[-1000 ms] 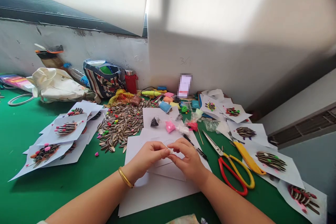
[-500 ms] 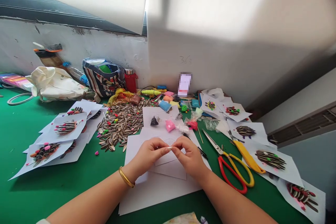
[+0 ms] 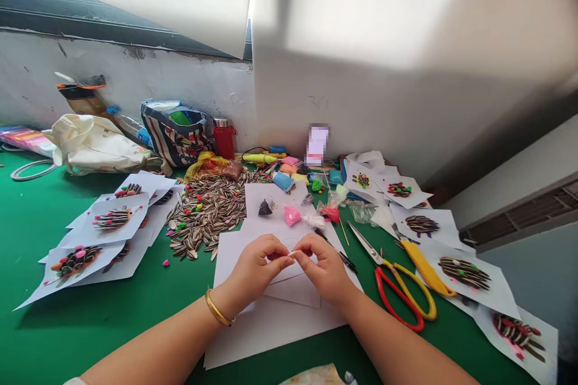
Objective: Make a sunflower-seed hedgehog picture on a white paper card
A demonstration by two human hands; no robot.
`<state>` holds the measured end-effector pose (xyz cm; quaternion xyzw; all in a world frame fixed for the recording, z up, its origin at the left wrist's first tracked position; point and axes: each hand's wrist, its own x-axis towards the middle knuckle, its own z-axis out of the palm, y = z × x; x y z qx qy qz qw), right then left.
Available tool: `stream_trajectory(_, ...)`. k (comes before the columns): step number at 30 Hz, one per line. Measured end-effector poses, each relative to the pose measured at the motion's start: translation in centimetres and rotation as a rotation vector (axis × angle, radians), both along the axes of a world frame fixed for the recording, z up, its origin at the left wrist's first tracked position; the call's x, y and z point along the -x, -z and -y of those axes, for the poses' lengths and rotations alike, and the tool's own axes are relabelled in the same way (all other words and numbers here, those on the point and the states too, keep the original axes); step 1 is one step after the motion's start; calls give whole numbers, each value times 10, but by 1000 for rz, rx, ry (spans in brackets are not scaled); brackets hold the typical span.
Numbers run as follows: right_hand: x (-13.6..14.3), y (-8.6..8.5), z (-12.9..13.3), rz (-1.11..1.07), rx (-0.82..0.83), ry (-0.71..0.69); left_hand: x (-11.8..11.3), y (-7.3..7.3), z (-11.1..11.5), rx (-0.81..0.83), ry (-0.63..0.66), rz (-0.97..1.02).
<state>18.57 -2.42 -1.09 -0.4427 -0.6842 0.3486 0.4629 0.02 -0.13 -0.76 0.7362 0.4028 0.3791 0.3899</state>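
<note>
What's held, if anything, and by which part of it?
A small white piece, pinched at opposite ends by the left grip and right grip; too small to identify.

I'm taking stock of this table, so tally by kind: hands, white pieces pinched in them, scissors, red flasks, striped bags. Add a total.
Hands: 2 (left hand, right hand)
Pinched white piece: 1
Scissors: 1 pair
Red flask: 1
Striped bag: 1
Total: 6
</note>
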Motion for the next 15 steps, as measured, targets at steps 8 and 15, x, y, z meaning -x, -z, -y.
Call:
stream_trajectory(8, 0, 2, 0, -5, 17, -14, 1, 1, 1, -50, 17, -24)
stream_trajectory(15, -3, 3, -3, 0, 47, 39, 0, -2, 2, -25, -10, -46)
